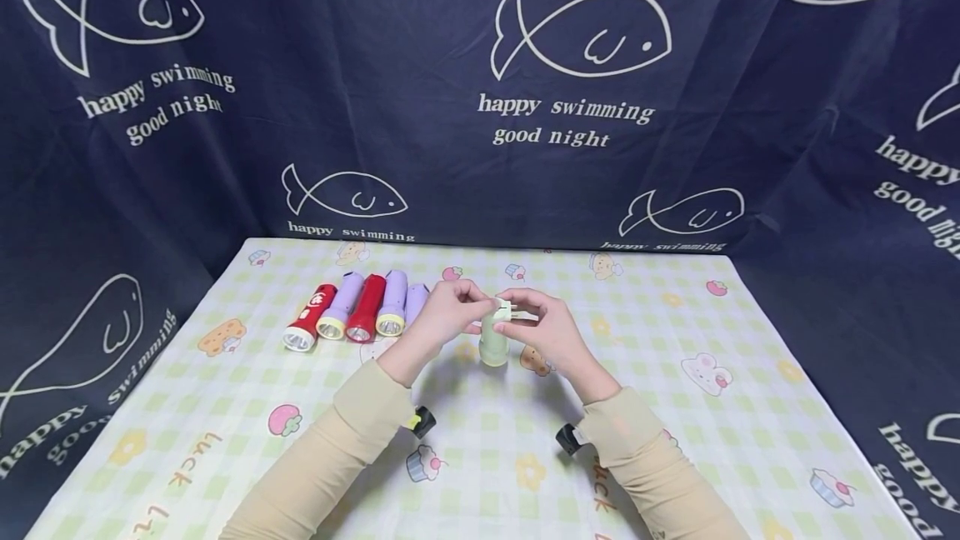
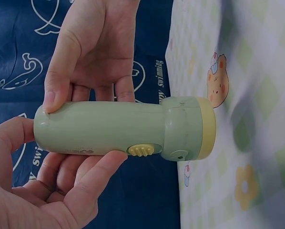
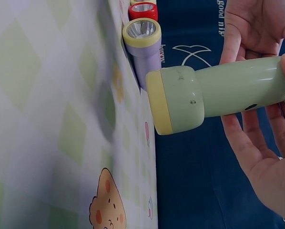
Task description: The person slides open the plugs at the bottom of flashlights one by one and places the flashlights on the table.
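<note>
Between both hands a light green flashlight (image 1: 493, 340) with a yellow rim is held upright, lens end down, just over the table. The left hand (image 1: 450, 311) grips its upper part from the left; in the left wrist view that hand's thumb (image 2: 97, 179) lies beside the yellow switch (image 2: 141, 150). From the right, the right hand (image 1: 546, 330) holds the tail end with thumb and fingers. A pale piece with prongs (image 1: 504, 308) shows at the top in the head view. In the right wrist view, fingers of both hands surround the green body (image 3: 242, 86).
Left of the hands, several red and purple flashlights lie in a row, among them a red one (image 1: 366, 308) and a purple one (image 1: 392, 302). The checked tablecloth (image 1: 720, 457) covers the table. A dark blue curtain (image 1: 450, 65) hangs behind.
</note>
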Tool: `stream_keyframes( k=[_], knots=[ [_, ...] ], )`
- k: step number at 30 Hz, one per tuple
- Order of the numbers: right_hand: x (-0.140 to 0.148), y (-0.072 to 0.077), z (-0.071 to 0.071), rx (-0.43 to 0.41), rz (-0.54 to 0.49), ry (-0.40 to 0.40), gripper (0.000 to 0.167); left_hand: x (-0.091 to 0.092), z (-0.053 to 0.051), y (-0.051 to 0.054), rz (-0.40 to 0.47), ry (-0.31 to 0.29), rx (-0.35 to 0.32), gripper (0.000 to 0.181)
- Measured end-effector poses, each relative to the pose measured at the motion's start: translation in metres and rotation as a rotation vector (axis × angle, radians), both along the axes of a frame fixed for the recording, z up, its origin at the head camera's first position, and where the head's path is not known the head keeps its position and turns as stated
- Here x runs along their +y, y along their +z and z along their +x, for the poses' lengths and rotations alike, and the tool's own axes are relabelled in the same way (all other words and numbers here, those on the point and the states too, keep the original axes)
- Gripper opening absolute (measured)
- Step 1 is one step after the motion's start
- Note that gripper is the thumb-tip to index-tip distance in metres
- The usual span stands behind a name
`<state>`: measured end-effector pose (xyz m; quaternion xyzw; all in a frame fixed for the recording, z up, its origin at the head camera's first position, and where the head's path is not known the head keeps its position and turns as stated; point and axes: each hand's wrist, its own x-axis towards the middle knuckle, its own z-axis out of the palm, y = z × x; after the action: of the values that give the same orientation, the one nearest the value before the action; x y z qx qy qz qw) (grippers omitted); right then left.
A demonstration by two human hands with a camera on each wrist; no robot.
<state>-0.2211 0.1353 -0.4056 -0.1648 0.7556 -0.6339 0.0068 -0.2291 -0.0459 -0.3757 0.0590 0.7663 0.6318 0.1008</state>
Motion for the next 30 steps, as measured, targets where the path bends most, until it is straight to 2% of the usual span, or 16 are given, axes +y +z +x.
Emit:
stream_keyframes(
  k=[8,18,24,27,30],
  knots=[
    [-0.001,-0.001,-0.001,-0.013,0.016,0.014,0.038,0.000,0.001,0.001,-0.027,0.004,-0.008,0.018],
    [-0.003,-0.002,-0.001,0.037,0.023,0.006,0.039,0.000,0.000,0.001,-0.071,0.015,-0.006,0.022],
    [-0.005,0.000,0.000,0.014,0.021,0.004,0.040,-0.001,-0.001,0.001,-0.088,0.017,0.007,0.023],
    [-0.005,0.003,0.001,-0.002,0.017,0.010,0.040,-0.001,0.000,0.002,-0.083,0.012,0.004,0.023],
    [-0.005,0.013,0.007,0.000,0.031,0.013,0.039,0.000,0.001,0.004,-0.074,0.003,0.008,0.023]
  ],
)
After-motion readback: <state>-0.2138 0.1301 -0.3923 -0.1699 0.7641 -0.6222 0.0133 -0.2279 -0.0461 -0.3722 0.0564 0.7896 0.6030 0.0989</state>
